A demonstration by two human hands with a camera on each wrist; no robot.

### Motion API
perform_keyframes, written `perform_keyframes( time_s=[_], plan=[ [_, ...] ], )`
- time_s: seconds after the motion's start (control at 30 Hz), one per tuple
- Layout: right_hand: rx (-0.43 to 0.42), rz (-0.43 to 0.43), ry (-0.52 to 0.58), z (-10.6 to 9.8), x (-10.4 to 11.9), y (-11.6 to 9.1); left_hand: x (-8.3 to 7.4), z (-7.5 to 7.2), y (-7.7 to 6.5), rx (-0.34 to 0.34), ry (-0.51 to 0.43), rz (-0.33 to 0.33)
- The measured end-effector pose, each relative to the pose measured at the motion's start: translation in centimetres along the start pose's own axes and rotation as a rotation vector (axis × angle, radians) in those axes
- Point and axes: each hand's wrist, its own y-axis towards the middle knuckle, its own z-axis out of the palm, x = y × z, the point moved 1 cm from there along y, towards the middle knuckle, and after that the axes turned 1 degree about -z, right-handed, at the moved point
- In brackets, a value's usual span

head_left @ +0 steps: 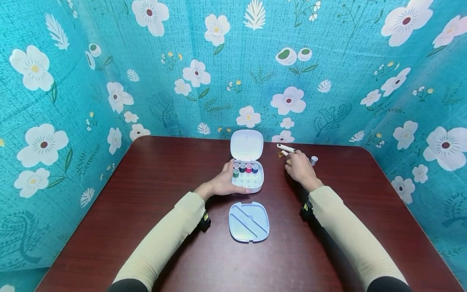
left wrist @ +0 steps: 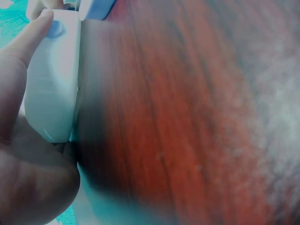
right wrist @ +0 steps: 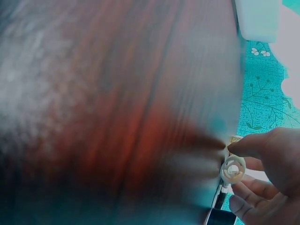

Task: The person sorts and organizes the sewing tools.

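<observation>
A white sewing box (head_left: 257, 188) stands with its hinged lid (head_left: 247, 144) up. Inside, several thread spools (head_left: 249, 168) fill the back row of pegs, and a green spool (head_left: 235, 173) sits in the row before it. My left hand (head_left: 223, 182) grips the box from the left, thumb along its front wall (left wrist: 56, 89) near a round button (left wrist: 55, 29). Over at the right, my right hand (head_left: 302, 168) pinches a pale yellow thread spool (right wrist: 233, 169), mostly hidden by the fingers in the head view. A grey spool (head_left: 314, 160) stands just right of that hand.
A pale blue tray insert (head_left: 249, 222) with diagonal ridges lies in front of the box. Beyond my right hand are a white-handled tool (head_left: 285, 148) and a small gold ring-shaped piece (head_left: 280, 154). A flowered cloth (head_left: 197, 101) hangs along the table's far edge.
</observation>
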Motion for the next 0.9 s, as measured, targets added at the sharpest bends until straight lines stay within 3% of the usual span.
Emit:
perform_keyframes(
  time_s=[0.6, 0.9],
  plan=[
    [0.061, 0.072, 0.079, -0.26, -0.23, 0.35, -0.01, 0.06, 0.02, -0.003, 0.006, 0.006],
    [0.126, 0.170, 0.154, -0.92, -0.30, 0.50, 0.08, 0.07, 0.08, -0.004, 0.001, -0.003]
  ],
)
